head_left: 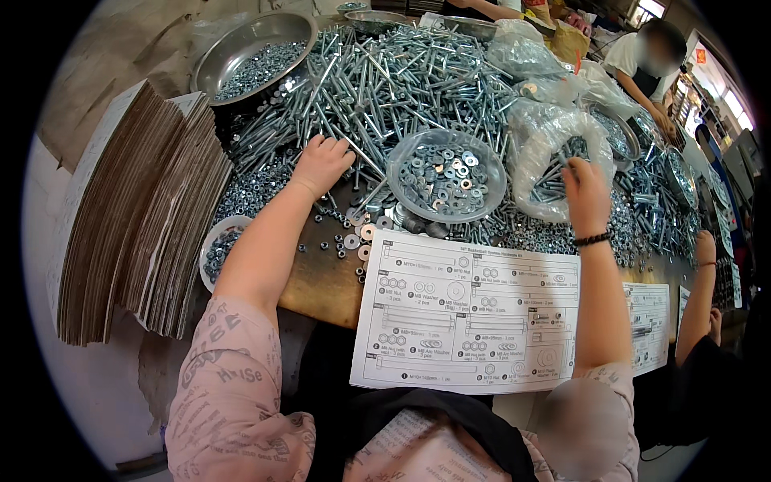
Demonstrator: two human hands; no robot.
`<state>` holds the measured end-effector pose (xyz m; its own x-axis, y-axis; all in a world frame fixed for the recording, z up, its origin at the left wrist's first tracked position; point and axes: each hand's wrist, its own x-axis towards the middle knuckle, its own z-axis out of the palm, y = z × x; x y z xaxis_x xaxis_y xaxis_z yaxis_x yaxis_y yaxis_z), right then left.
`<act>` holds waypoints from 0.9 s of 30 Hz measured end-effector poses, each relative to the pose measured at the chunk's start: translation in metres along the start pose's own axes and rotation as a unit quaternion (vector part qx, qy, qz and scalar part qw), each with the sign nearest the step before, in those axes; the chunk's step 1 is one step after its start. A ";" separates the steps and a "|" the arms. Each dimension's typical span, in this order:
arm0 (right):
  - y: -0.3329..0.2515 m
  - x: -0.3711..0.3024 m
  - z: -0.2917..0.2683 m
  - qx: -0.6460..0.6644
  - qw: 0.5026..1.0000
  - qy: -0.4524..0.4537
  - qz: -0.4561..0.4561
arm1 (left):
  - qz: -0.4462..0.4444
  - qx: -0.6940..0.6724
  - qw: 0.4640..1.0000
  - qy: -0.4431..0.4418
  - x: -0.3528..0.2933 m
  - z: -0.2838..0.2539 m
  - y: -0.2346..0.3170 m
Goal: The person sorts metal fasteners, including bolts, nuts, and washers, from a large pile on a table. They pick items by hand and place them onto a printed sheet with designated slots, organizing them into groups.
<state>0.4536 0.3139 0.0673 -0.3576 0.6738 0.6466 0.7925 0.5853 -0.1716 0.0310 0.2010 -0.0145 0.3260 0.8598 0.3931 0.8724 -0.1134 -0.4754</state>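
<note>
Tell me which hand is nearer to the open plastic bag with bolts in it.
Right. The right hand is at the right side of the bag; contact is unclear. The left hand is well to its left, at the pile of bolts, with the bowl of washers between.

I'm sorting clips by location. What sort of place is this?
Probably a hardware workshop: a large heap of bolts, a printed parts sheet and a co-worker farther along suggest it.

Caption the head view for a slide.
Left hand at a heap of bolts, right hand at an open bag, washer bowl between them.
</note>
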 end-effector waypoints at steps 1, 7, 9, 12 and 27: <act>-0.015 -0.007 -0.001 0.102 0.995 -0.003 -0.001 | -0.005 0.003 1.000 -0.030 0.001 -0.002 -0.001; -0.115 -0.071 0.028 0.261 0.919 -0.287 -0.067 | -0.026 -0.095 0.993 -0.062 0.002 -0.023 -0.012; -0.140 -0.081 0.040 0.267 0.908 -0.310 -0.094 | -0.085 -0.147 0.985 -0.003 -0.003 -0.039 -0.013; -0.159 -0.087 0.057 0.219 0.924 -0.278 -0.143 | -0.254 -0.257 0.918 0.163 -0.009 -0.066 -0.015; -0.154 -0.092 0.019 0.392 0.869 -0.302 0.009 | -0.412 -0.742 0.488 0.205 -0.089 -0.178 0.086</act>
<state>0.3554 0.1706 0.0203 -0.7301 0.6616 0.1711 0.3057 0.5402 -0.7840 0.1414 0.0262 0.0496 -0.5774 0.7808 0.2385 -0.0263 -0.3098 0.9504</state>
